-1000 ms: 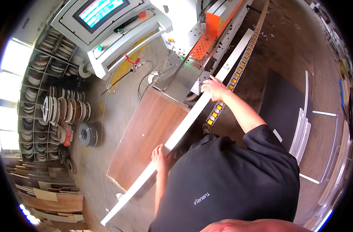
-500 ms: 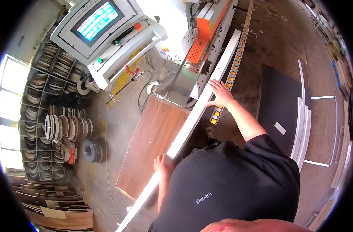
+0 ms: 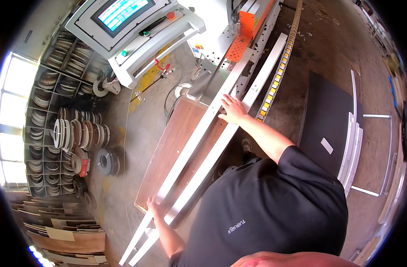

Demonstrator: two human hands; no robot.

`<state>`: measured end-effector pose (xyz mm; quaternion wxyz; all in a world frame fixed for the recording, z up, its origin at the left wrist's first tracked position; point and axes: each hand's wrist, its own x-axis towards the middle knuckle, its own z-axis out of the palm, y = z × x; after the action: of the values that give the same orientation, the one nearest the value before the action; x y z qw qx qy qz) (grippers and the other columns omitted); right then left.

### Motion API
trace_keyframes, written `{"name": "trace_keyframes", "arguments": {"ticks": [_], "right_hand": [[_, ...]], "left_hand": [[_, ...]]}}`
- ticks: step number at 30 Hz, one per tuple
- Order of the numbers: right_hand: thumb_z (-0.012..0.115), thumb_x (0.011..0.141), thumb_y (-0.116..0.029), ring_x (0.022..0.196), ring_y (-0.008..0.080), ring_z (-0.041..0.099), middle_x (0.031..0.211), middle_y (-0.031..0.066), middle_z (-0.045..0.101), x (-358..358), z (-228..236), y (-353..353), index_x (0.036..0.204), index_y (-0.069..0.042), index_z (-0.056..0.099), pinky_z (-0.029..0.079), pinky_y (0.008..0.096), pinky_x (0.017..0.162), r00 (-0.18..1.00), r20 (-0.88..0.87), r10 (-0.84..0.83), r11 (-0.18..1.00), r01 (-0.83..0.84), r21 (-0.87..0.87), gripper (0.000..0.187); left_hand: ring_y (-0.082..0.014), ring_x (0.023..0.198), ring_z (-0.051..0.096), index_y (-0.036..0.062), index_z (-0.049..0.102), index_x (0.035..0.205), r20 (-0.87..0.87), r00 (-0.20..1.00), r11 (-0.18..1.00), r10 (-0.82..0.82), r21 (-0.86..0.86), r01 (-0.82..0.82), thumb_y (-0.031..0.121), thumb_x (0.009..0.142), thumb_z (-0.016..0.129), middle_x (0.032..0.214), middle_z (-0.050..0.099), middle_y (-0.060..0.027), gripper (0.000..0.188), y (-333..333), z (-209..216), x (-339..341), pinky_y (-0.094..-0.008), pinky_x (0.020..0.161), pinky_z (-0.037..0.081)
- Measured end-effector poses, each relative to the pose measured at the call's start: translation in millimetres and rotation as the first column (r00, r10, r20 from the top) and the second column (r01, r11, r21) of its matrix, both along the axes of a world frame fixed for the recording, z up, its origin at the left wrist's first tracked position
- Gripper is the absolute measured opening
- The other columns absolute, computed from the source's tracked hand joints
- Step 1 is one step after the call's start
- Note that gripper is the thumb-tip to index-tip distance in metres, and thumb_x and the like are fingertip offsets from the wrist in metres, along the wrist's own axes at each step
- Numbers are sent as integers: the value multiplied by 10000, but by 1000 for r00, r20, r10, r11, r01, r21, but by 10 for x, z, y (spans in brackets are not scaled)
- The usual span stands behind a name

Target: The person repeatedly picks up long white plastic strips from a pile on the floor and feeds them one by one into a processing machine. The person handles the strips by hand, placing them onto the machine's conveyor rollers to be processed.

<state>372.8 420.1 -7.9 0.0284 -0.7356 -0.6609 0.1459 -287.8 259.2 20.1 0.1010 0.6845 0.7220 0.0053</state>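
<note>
Two long, narrow white boards run diagonally side by side with a gap between them. The left white board (image 3: 193, 143) lies over a brown wooden panel (image 3: 165, 147), its far end beside the orange perforated guard (image 3: 240, 46). The right white board (image 3: 203, 171) is nearer my body. My right hand (image 3: 234, 110) is open, fingers spread, palm over the right board and fingertips at the left board's edge. Further down, my left hand (image 3: 154, 208) is closed around the left board near its near end; its fingers are partly hidden.
A control console (image 3: 136, 40) with a lit screen stands at the upper left. A roller track (image 3: 274, 84) runs along the right of the boards. Racks of edge-banding rolls (image 3: 74, 133) line the left. A dark panel (image 3: 321, 115) with white strips lies at right.
Where one white board showed, two now lie apart. The left one has moved left, toward the orange guard. My left hand has moved down and left; my right hand has shifted left.
</note>
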Motion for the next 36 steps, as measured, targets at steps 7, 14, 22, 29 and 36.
{"name": "trace_keyframes", "arguments": {"ticks": [7, 14, 22, 29, 36], "right_hand": [[680, 981, -630, 1707, 295, 169, 1829, 193, 203, -330, -39, 254, 1703, 23, 322, 136, 456, 1398, 997, -36, 69, 998, -68, 16, 1038], [715, 954, -641, 1713, 286, 136, 1840, 186, 156, -354, 53, 484, 1718, 23, 280, 146, 450, 1397, 994, -42, 103, 994, -105, -40, 1101], [770, 916, -600, 1659, 323, 305, 1789, 192, 318, -283, 22, 592, 1632, -41, 485, 298, 474, 1345, 984, -112, 139, 989, -133, 60, 952], [787, 963, -417, 820, 309, 731, 858, 94, 738, -780, 710, -968, 871, -101, 773, 566, 429, 736, 609, -735, 298, 946, -291, 143, 330], [643, 1023, -582, 1173, 345, 743, 1264, 110, 797, -877, -695, -2525, 1283, -196, 807, 577, 474, 982, 797, -551, 248, 630, -565, -533, 494]], "left_hand": [[-363, 1385, 581, 85, 661, 1470, 57, 995, 996, 88, 3, -88, 203, 801, 925, 1469, 645, -126, 729, -12, -125, 2, -476, 1183, 478], [-399, 1418, 550, 47, 632, 1482, 86, 996, 982, -21, 190, 5, 236, 863, 878, 1517, 623, -177, 693, 336, -164, 1033, -499, 1213, 444], [-372, 1363, 586, 114, 661, 1459, 62, 986, 962, -157, 237, 138, 353, 913, 836, 1469, 658, -116, 621, 928, -284, 1632, -513, 1146, 473], [-356, 1282, 616, 175, 664, 1471, 70, 979, 957, -189, 237, 168, 457, 916, 841, 1402, 677, -92, 648, 1364, -340, 2081, -511, 1076, 509], [-344, 1417, 533, 191, 622, 1534, 134, 900, 893, -414, 250, 374, 369, 996, 762, 1538, 600, -67, 584, 1741, -492, 2861, -526, 1184, 414]]}}
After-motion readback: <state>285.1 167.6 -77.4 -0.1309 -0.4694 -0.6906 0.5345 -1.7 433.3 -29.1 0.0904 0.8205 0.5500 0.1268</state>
